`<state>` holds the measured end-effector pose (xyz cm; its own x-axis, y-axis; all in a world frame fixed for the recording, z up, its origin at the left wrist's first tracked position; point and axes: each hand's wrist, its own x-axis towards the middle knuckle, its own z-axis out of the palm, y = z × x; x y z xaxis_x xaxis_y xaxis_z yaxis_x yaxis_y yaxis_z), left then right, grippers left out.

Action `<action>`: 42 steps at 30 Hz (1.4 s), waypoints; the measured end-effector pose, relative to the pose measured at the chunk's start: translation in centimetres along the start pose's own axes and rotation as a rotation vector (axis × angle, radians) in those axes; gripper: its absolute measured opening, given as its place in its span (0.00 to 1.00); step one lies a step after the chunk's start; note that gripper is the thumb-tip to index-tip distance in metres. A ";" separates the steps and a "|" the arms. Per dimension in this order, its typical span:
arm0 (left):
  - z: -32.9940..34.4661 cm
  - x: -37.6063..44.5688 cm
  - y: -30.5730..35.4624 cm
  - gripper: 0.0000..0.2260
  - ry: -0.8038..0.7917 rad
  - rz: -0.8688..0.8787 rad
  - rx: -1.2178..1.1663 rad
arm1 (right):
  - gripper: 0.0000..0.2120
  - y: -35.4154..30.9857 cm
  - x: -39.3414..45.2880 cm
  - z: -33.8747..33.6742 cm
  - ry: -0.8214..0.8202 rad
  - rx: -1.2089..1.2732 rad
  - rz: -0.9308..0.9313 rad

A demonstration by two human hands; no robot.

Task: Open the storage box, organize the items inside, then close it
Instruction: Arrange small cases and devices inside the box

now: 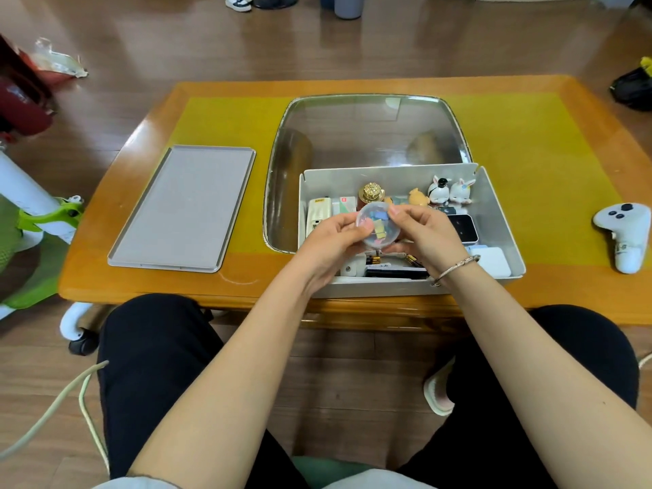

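The white storage box [501, 213] stands open on the table in front of me. Its flat lid [183, 210] lies on the table to the left. Over the box, my left hand [331, 241] and my right hand [427, 231] together hold a small clear round container [378, 224] with coloured bits inside. In the box I see two rabbit figurines [450, 190], a small orange figurine [419, 197], a gold-topped bottle [371, 193], a white device [317, 213], a black-faced gadget [464, 227], a white flat case [495, 261] and several batteries and pens near the front wall.
The wooden table [141, 135] has a yellow mat and a glass inset [367, 132] behind the box. A white game controller [624, 234] lies at the right. A green-and-white stroller frame [38, 220] stands left of the table. My knees sit under the near edge.
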<state>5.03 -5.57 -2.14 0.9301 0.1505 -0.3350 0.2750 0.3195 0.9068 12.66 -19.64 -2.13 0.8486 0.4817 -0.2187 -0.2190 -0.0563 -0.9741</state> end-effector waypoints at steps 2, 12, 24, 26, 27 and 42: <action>-0.3 -0.1 0.1 0.08 -0.017 -0.059 0.006 | 0.12 0.1 0.0 -0.2 0.002 -0.012 -0.023; 0.5 0.1 0.0 0.16 0.117 0.003 -0.025 | 0.12 -0.5 0.2 -0.5 -0.058 0.028 -0.112; 0.5 0.4 -0.1 0.08 0.334 0.134 0.205 | 0.32 -0.4 -0.7 0.9 -0.147 -0.839 -0.526; 0.6 0.6 -0.2 0.15 0.312 0.124 0.236 | 0.32 -0.7 -0.8 1.0 -0.102 -0.881 -0.518; 0.6 0.6 -0.2 0.19 0.289 0.107 0.261 | 0.31 -0.9 -0.8 0.9 -0.079 -0.858 -0.496; 1.6 -0.5 -0.8 0.11 0.161 0.450 0.371 | 0.24 -2.0 -1.5 0.1 -0.240 -0.283 -0.256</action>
<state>4.76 -7.44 -2.28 0.9343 0.3438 0.0944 -0.0441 -0.1513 0.9875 11.73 -20.15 0.11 0.7153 0.6986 0.0184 0.1522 -0.1301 -0.9798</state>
